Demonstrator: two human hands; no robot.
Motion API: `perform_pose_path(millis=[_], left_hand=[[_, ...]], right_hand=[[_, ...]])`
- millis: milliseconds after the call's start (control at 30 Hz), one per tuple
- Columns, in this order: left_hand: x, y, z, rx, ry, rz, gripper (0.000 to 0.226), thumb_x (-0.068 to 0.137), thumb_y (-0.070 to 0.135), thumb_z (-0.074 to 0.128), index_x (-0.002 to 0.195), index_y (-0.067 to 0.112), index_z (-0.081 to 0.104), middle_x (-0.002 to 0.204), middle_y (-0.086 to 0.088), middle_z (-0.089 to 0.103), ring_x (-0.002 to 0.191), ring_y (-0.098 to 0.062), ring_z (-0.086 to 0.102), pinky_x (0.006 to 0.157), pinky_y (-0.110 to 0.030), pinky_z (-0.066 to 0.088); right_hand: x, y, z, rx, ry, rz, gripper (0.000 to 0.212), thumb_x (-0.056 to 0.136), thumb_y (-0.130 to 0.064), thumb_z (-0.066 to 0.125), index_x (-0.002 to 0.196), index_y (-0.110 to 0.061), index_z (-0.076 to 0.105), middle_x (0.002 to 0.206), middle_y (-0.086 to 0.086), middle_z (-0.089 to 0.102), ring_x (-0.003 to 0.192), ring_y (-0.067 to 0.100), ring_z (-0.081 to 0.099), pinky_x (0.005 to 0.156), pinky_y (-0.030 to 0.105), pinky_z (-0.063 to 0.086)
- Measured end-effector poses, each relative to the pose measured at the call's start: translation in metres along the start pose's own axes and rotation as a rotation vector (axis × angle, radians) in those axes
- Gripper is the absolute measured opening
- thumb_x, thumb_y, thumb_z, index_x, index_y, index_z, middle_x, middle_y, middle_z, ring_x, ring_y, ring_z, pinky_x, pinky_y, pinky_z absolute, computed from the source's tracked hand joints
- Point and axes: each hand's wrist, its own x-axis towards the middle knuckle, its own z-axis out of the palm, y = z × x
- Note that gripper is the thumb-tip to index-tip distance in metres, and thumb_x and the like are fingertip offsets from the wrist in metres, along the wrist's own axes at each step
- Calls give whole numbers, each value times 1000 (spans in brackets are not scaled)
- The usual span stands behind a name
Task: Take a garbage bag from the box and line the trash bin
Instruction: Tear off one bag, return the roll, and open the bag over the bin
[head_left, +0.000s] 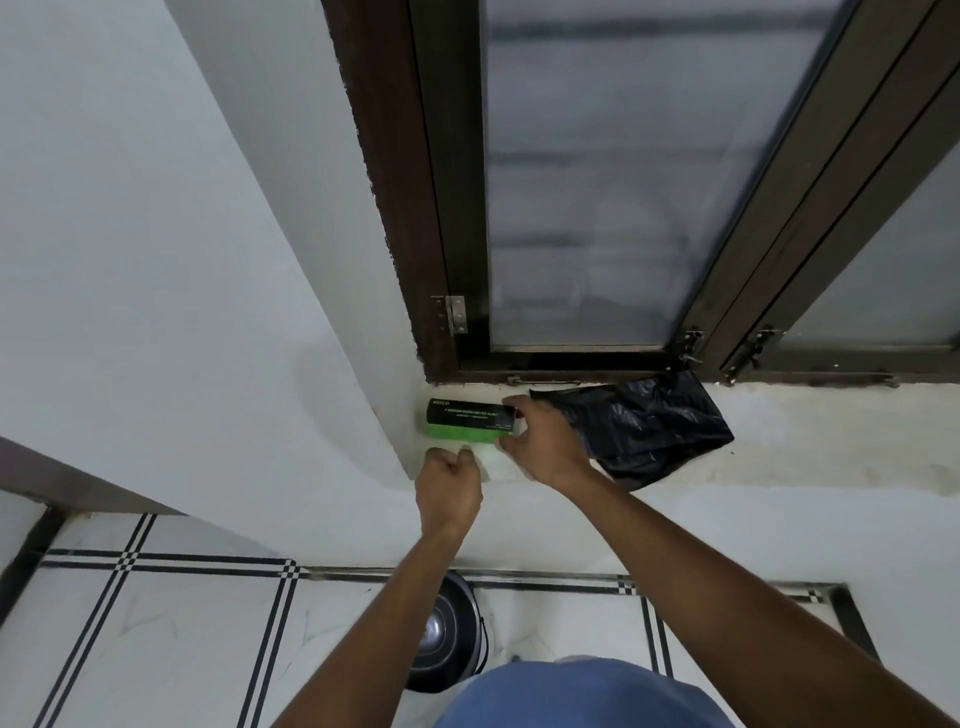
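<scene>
A green and black box of garbage bags (465, 420) lies on the white window sill (805, 447) in the corner by the wall. My right hand (540, 439) grips the box at its right end, thumb below and fingers on top. My left hand (449, 488) hovers just below the box with its fingers curled in; I cannot make out anything in it. A crumpled black garbage bag (649, 426) lies on the sill right of my right hand. The dark round trash bin (449, 631) stands on the floor under my arms, its top partly hidden by my left forearm.
A brown-framed window with frosted glass (582, 182) rises behind the sill, with latches at its lower edge. A white wall (182, 260) closes the left side. White floor tiles with black lines (182, 639) surround the bin. My blue clothing (582, 696) fills the bottom edge.
</scene>
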Motion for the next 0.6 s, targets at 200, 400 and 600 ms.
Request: perform_pose_path(millis=[200, 400, 600], left_hand=[[-15, -7, 8, 112, -258, 166, 31, 107, 41, 65, 94, 13, 66, 88, -11, 77, 66, -19, 75, 72, -37, 64], [-25, 15, 53, 614, -369, 748, 26, 104, 36, 65, 126, 22, 62, 122, -1, 70, 105, -25, 70, 82, -41, 60], [-28, 21, 80, 1224, -258, 940, 62, 97, 36, 72, 153, 20, 52, 168, -12, 33, 158, -36, 30, 128, -58, 30]], right_hand=[[-15, 4, -7, 148, 101, 41, 37, 101, -26, 78, 136, -17, 72, 132, -4, 75, 92, 17, 77, 84, 24, 52], [-76, 55, -30, 291, 293, 206, 11, 103, -15, 72, 109, -21, 79, 98, -14, 79, 89, 3, 75, 85, 22, 59], [-122, 85, -50, 295, 433, 306, 11, 100, -17, 75, 107, -23, 80, 94, -16, 78, 82, -4, 71, 75, 7, 50]])
